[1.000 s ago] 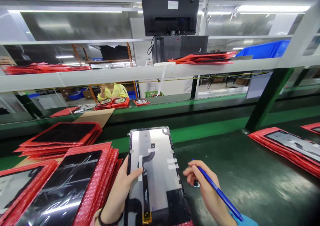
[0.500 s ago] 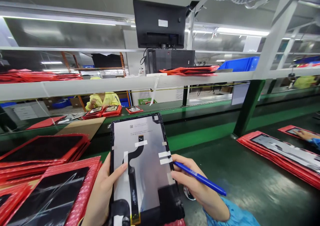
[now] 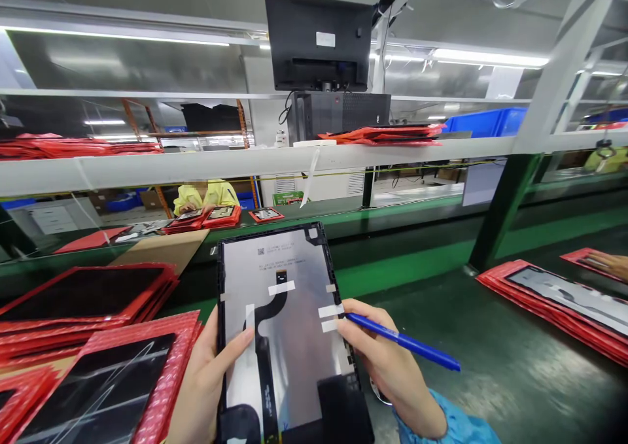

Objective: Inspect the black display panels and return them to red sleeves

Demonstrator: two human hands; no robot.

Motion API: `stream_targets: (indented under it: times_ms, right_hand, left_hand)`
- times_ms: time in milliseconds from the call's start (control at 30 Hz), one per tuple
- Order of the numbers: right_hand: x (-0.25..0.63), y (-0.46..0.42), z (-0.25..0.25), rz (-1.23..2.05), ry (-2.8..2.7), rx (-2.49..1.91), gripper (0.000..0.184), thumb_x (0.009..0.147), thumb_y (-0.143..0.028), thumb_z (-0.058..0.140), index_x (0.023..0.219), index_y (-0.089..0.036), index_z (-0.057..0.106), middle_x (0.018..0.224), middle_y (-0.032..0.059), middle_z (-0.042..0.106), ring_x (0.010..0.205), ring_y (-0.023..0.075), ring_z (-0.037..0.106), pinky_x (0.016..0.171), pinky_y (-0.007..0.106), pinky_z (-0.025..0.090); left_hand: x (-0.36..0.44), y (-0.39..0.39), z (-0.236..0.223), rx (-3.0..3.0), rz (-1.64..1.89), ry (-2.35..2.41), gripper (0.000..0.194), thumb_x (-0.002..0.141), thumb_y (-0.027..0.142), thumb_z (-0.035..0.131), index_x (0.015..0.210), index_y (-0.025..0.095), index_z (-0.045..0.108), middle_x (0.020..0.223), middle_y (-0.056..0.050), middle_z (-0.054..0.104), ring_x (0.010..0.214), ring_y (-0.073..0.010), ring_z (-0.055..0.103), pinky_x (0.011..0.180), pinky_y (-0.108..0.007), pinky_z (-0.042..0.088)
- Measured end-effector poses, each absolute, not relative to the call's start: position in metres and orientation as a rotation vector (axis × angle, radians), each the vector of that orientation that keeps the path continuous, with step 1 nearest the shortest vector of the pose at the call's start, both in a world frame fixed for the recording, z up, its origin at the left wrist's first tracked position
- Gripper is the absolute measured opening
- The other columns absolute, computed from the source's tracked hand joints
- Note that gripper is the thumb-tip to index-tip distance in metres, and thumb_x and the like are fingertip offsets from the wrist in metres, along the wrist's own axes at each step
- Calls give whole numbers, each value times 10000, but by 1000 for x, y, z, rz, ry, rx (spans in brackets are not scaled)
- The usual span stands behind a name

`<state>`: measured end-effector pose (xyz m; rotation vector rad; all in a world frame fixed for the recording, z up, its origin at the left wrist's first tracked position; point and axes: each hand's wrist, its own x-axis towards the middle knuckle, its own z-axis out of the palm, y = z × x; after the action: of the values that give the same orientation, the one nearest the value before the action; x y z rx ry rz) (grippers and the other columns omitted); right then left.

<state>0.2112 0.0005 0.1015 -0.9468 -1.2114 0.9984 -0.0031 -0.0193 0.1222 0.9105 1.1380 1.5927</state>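
Observation:
A tablet screen panel (image 3: pixel 299 352), silver back up in a black frame, is tilted before me. White tape strips and a black ribbon cable lie on its back. My left hand (image 3: pixel 206 372) grips its left edge, thumb on the back beside a vertical tape strip. At the right edge, my right hand (image 3: pixel 387 352) has its thumb and finger by two white tape strips (image 3: pixel 331 311). That same hand holds a blue pen (image 3: pixel 407 342), which points out to the right. The fingers beneath the panel are hidden.
Stacks of screens on red bubble-wrap pouches lie left (image 3: pixel 98 293) and right (image 3: pixel 564 307) on the green bench (image 3: pixel 441 326). A co-worker's hand (image 3: pixel 608 261) reaches in at far right. Another person in yellow (image 3: pixel 216 192) sits opposite. A white shelf beam (image 3: pixel 235 159) crosses ahead.
My right thumb has slid up the panel's edge to the lower of the two white tape strips. The view has shifted slightly; the left grip looks the same.

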Motion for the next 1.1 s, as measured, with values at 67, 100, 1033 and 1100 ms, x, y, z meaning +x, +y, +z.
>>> stream_targets:
  times_ms: [67,100,1033,1100]
  right_hand:
    - [215,0,95,1003,-1149,-963,299,700,-436,760,904,-218,741,815,36,708,657,182,613,568,285,507]
    - [216,0,92,999,-1138,-963,298,714,-439,752,920,-225,747,863,46,728,711,201,646,610,302,531]
    - [207,-11,112,1832,-838,-203,587,673,-577,760,1176,-298,637,1364,69,591,1303,339,472,1010,570,420]
    - [206,-10,111,1831,-824,-266,512,628,-588,783,1026,-275,706,1205,71,702,1229,336,550,996,544,440]
  left_hand:
    - [-4,-16,121,905,1569,1127,746,663,347,788,1347,337,492,1278,50,647,1227,-229,544,877,-195,512]
    - [-5,-14,121,904,1558,1120,740,670,338,784,1349,332,490,1275,46,649,1215,-229,555,876,-200,514]
    - [-9,-2,99,3041,1408,925,449,880,44,450,1325,92,486,1208,-124,679,1127,-178,625,950,-256,491]
    - [-10,3,100,3235,1339,795,464,867,15,440,1324,79,488,1282,-118,634,1263,-191,515,1043,-315,429]
